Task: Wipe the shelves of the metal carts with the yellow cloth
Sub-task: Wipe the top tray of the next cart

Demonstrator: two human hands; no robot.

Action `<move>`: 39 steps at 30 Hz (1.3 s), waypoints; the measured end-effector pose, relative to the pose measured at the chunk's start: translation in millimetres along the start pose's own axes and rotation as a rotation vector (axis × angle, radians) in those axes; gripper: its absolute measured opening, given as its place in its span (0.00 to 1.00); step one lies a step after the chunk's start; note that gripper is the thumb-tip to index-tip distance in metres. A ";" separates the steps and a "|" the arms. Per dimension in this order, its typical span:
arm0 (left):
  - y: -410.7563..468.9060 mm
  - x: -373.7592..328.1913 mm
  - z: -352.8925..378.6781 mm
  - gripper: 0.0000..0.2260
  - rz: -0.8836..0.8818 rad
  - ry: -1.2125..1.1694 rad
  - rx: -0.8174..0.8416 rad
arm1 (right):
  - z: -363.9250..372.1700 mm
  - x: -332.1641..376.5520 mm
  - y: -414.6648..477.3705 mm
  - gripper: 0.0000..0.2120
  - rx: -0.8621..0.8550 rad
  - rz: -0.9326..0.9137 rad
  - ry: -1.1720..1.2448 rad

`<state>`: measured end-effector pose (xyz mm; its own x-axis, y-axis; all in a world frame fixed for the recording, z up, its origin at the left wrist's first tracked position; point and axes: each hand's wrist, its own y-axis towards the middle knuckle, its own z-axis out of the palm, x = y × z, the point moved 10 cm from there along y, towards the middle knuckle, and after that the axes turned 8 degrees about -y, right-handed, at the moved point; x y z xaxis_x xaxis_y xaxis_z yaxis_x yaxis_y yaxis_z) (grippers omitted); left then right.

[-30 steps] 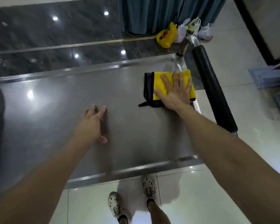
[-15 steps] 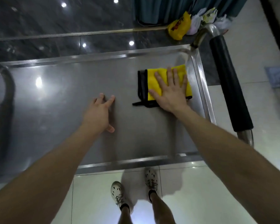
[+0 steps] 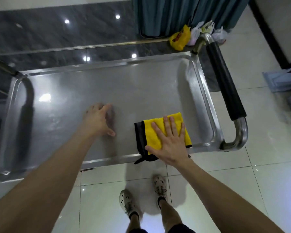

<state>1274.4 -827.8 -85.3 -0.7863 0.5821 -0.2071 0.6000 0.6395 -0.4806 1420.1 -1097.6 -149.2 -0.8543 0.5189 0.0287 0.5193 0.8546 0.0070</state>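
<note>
While flat under the splayed right hand (image 3: 170,145), folded black-edged yellow cloth (image 3: 152,139); left hand (image 3: 97,120) relaxed.

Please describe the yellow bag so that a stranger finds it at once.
Follow the black handle of the metal cart to its far end, below the teal curtain. Among the pale bags there, the yellow bag alone is bright, with red print.

Illegible red print, yellow bag (image 3: 180,37)
</note>
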 end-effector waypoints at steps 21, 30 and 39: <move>-8.5 70.3 -11.6 0.67 -0.169 0.002 -0.043 | 4.1 47.8 345.5 0.50 0.150 0.144 0.027; -13.2 71.0 -24.5 0.66 -0.135 0.040 -0.052 | -1.1 136.1 140.6 0.44 -0.014 -0.091 0.051; -23.1 139.0 -23.5 0.64 -0.030 -0.089 0.112 | 0.7 166.1 20.6 0.43 -0.012 -0.080 -0.011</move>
<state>1154.7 -749.8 -82.9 -0.8166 0.5137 -0.2632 0.5597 0.5934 -0.5784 1288.9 -993.8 -145.0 -0.8933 0.4491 0.0162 0.4493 0.8931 0.0203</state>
